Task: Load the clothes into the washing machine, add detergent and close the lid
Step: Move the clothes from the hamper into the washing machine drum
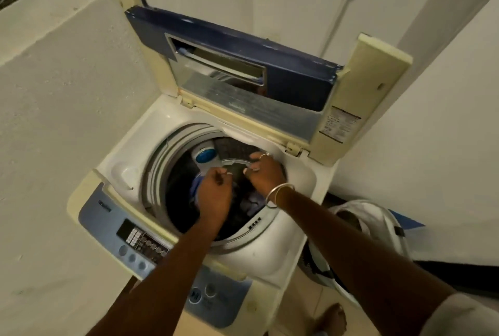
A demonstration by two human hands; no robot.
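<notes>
Evidently midway, dark clothes (251, 204) lie in the washing machine (167, 125) drum beneath the left hand (214, 195) and right hand (263, 173), fingers curled, any grip impossible to tell, with no detergent visible and the lid (291, 71) standing open.

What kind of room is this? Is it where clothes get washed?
Probably a laundry corner at home. There is a white top-loading washing machine with its blue lid raised, dark clothes lie inside it, and a white basket or bag stands on the floor beside it.
</notes>
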